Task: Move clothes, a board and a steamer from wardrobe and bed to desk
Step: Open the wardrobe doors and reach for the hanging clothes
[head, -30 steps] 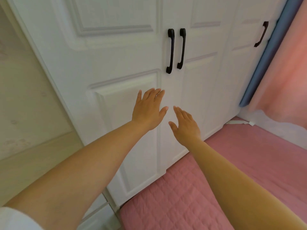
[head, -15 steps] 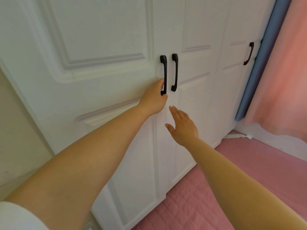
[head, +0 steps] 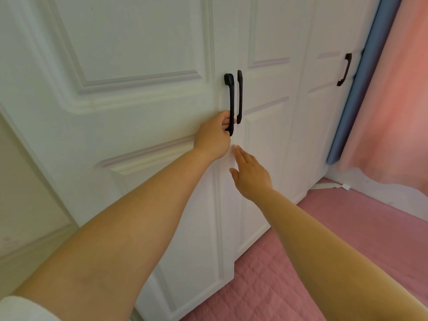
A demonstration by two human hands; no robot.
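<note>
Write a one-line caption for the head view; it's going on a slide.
Left hand grips the left black door handle of a closed white wardrobe; right hand hovers open below.

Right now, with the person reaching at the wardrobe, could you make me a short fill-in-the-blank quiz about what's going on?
1. The left hand has its fingers wrapped around a ____ door handle.
2. The right hand is ____, gripping nothing.
3. The wardrobe doors are painted ____.
4. The quilted bed cover below is ____.

Missing words: black; open; white; pink
</note>
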